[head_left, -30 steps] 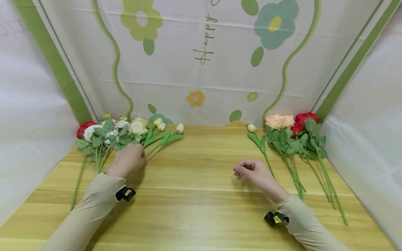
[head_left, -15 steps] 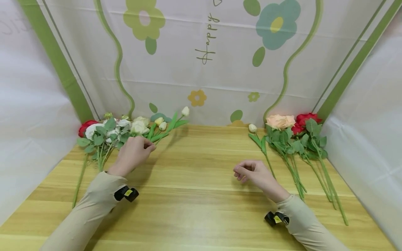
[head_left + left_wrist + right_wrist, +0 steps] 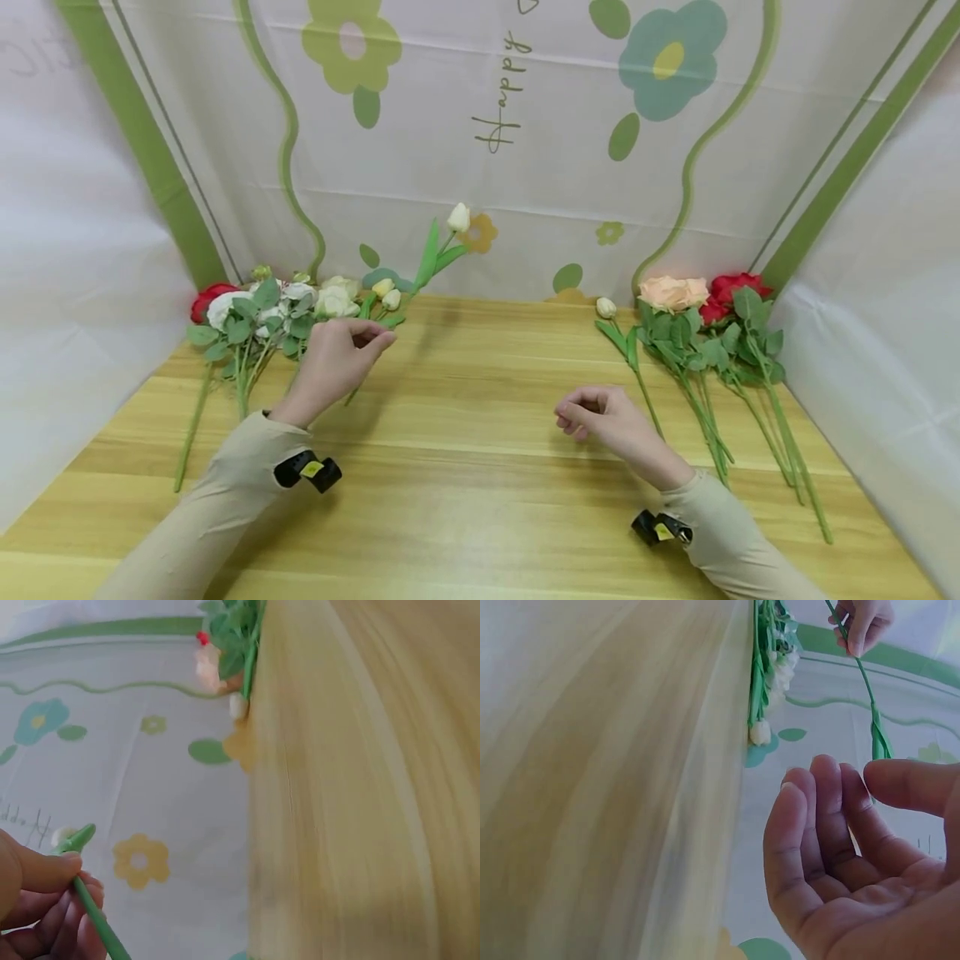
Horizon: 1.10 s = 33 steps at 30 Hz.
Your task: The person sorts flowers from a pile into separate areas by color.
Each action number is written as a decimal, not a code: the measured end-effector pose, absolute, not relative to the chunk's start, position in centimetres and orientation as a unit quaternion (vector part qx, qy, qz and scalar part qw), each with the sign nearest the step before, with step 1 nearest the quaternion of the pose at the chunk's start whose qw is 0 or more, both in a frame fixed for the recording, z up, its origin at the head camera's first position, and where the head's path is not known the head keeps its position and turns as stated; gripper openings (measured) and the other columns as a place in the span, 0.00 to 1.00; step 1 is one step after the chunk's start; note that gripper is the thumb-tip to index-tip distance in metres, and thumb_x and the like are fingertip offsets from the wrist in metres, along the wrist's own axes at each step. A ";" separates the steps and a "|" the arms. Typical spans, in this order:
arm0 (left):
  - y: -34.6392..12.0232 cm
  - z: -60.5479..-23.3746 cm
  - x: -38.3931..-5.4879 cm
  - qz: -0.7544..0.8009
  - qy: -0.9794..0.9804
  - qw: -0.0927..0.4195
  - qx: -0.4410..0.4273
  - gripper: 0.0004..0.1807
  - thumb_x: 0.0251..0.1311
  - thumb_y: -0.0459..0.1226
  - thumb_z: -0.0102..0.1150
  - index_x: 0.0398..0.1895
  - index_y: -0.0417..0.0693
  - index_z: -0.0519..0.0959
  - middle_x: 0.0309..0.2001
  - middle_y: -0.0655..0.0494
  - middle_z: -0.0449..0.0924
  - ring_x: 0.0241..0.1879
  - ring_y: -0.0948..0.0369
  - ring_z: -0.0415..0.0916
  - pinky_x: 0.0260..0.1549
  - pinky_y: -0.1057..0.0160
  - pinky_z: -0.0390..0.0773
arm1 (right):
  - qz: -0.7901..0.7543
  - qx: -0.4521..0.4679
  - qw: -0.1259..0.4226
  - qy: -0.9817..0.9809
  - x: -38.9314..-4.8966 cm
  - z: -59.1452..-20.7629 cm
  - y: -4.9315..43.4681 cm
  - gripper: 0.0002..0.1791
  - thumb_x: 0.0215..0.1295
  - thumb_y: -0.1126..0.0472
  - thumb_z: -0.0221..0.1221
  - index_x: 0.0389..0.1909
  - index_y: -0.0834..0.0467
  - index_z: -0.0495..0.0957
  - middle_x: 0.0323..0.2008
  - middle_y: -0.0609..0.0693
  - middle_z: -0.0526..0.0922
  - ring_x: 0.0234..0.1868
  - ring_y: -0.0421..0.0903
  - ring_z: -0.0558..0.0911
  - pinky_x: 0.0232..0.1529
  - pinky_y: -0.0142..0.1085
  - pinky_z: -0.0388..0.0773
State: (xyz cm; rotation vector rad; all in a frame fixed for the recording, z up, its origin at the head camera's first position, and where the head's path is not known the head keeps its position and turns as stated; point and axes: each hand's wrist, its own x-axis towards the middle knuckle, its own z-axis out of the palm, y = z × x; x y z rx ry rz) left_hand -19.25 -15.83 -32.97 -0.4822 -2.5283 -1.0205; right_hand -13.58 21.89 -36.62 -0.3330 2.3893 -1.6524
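Observation:
My left hand (image 3: 341, 358) pinches the green stem of a white tulip (image 3: 459, 218) between thumb and fingers. The tulip slants up and to the right, its bloom raised in front of the printed backdrop. In the left wrist view, the thumb presses the stem (image 3: 97, 919) against the fingers. My right hand (image 3: 611, 421) hovers over the table at right, fingers loosely curved and holding nothing, as the right wrist view of its palm (image 3: 862, 892) shows. Nearest to it lies another white tulip (image 3: 606, 308) with long green leaves.
At the back left lie white roses (image 3: 337, 297), a red rose (image 3: 210, 302) and pale tulips (image 3: 390, 300). A peach rose (image 3: 673, 293) and red roses (image 3: 738, 292) lie at the back right, stems toward the front. White cloth walls enclose the wooden table (image 3: 450, 500).
My left hand has lifted the white tulip off the table, up and to the right, away from the left flowers. The right hand has stayed nearly still.

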 end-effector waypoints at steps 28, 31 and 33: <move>-7.9 -34.0 -12.7 -0.552 -0.787 -0.005 -0.274 0.08 0.64 0.45 0.65 0.36 0.51 0.87 0.29 0.63 0.83 0.27 0.60 0.79 0.26 0.60 0.80 | -0.596 -0.189 0.048 0.779 -12.3 -32.4 13.9 0.15 0.70 0.49 0.60 0.42 0.57 0.85 0.40 0.54 0.85 0.44 0.56 0.81 0.44 0.46 0.79; -7.9 -34.1 -12.4 -0.549 -0.788 -0.025 -0.277 0.07 0.63 0.44 0.66 0.35 0.52 0.87 0.28 0.62 0.83 0.26 0.59 0.79 0.26 0.61 0.79 | -0.595 -0.201 0.030 0.777 -12.2 -32.5 13.5 0.11 0.70 0.52 0.61 0.38 0.56 0.85 0.37 0.52 0.85 0.41 0.54 0.81 0.41 0.45 0.80; -7.9 -34.2 -12.2 -0.546 -0.790 -0.038 -0.278 0.06 0.63 0.44 0.66 0.34 0.53 0.86 0.27 0.62 0.83 0.26 0.58 0.78 0.25 0.62 0.78 | -0.595 -0.205 0.023 0.777 -12.2 -32.6 13.3 0.10 0.69 0.54 0.62 0.37 0.56 0.85 0.35 0.52 0.85 0.38 0.52 0.82 0.40 0.44 0.80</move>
